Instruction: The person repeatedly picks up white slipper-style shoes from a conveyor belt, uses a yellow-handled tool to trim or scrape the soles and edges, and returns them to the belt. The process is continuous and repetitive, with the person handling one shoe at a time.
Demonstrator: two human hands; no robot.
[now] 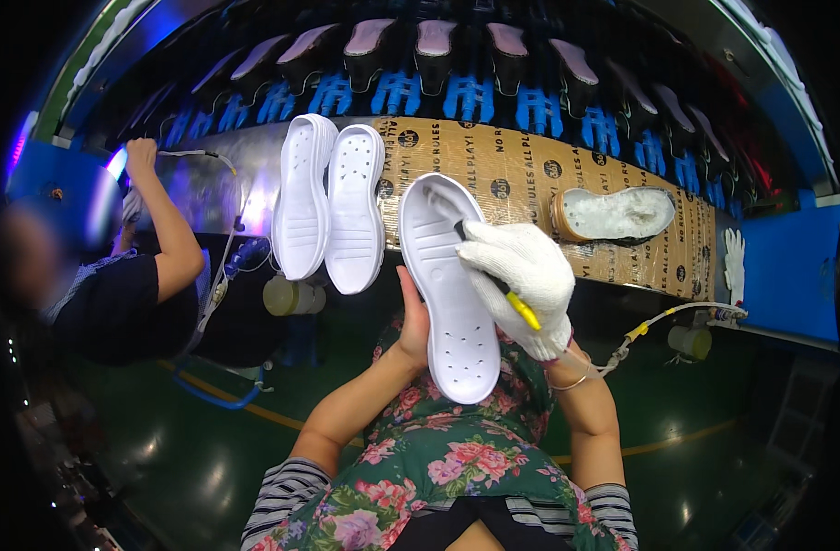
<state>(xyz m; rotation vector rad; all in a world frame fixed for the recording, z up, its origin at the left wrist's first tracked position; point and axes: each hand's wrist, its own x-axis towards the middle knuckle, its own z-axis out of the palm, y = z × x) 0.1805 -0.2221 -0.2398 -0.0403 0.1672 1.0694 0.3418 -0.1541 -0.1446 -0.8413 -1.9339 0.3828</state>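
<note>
A white shoe sole (457, 331) is tilted in front of me, its hollow inner side facing up, with ridges and small holes. My bare left hand (414, 321) grips it by its left edge. My right hand (526, 280), in a white knitted glove, is closed round a slim brush (523, 310) with a yellow rear end and a hose. Its dark front end reaches into the far end of the sole, where the tip is blurred. Two more white soles, one on the left (302, 202) and one beside it (354, 211), lie on the bench to the left.
Printed brown cardboard (521, 170) covers the bench; a tan-rimmed, sole-shaped piece with a whitish inside (617, 216) lies on it. Behind runs a row of dark shoe forms (434, 55) on blue holders. A spare glove (734, 266) hangs right. A co-worker's arm (172, 220) is left.
</note>
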